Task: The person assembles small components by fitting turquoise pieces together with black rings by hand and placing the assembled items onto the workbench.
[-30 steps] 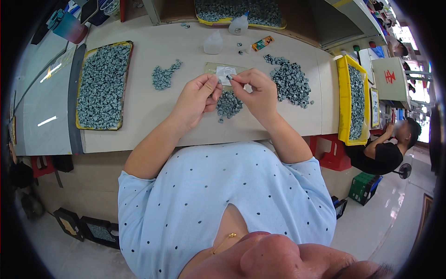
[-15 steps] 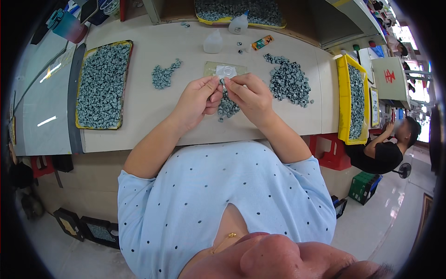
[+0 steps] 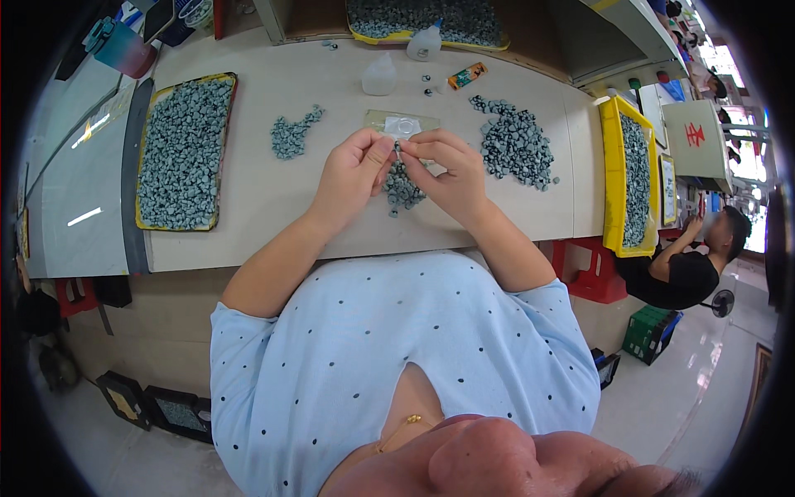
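Observation:
My left hand [image 3: 351, 172] and my right hand [image 3: 454, 176] meet over the table, fingertips pinched together. Between them is a small dark grey-green piece [image 3: 397, 147], stone-like, mostly hidden by the fingers. Just below the fingertips lies a small heap of similar pieces [image 3: 403, 190], partly covered by my hands. Right beyond my fingers sits a flat greenish pad [image 3: 377, 122] with a round clear item [image 3: 403, 126] on it. To the left is another small heap [image 3: 288, 139]; to the right, a larger, darker heap [image 3: 515, 147].
A tray [image 3: 184, 153] full of pieces stands at the left, a yellow bin [image 3: 613, 178] at the right edge. Beyond the pad are two squeeze bottles [image 3: 379, 78] and an orange-green packet [image 3: 468, 76]. A co-worker [image 3: 691, 257] sits at the far right.
My hands stay together at nearly the same spot. The left fingers have curled further behind the thumb, and the right fingers have shifted slightly around the pinched piece.

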